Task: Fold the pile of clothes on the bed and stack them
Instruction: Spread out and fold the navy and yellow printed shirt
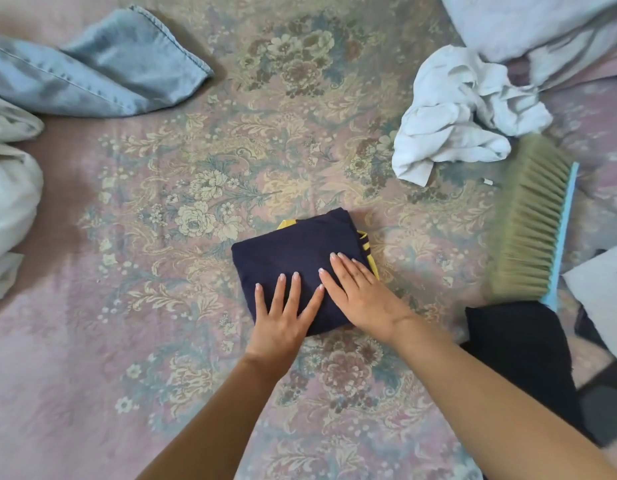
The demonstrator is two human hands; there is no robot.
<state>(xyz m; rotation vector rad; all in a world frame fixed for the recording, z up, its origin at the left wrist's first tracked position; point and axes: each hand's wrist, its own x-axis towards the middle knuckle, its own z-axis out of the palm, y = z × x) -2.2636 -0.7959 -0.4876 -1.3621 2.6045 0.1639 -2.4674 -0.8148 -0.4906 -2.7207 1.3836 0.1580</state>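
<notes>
A person leans over a bed covered in a pink floral bedspread (203,161), both bare hands flat on a small folded navy garment (289,251). The navy garment is the landmark here; it lies near the middle of the bedspread, just in front of the person.

The left hand (283,317) rests on the garment's near edge, fingers straight and spread apart. The right hand (359,292) lies beside it on the garment's right half, fingers straight and close together. Neither hand grips anything. They seem to be pressing the fold flat so that it holds its shape before it is stacked.

The garment is a compact, roughly square packet of dark navy cloth, smooth on top, with yellow trim peeking out at its far edge and right side.

Far to the upper left of the garment lie pale blue jeans (103,71), loosely doubled over. To its upper right sits a crumpled white garment (459,112), apparently not yet folded. Right of the garment lies a brush (532,220) with tan bristles and a blue back. Just below the brush, near the right forearm, is a black cloth (514,344). White fabric (9,188) bunches at the far left.
</notes>
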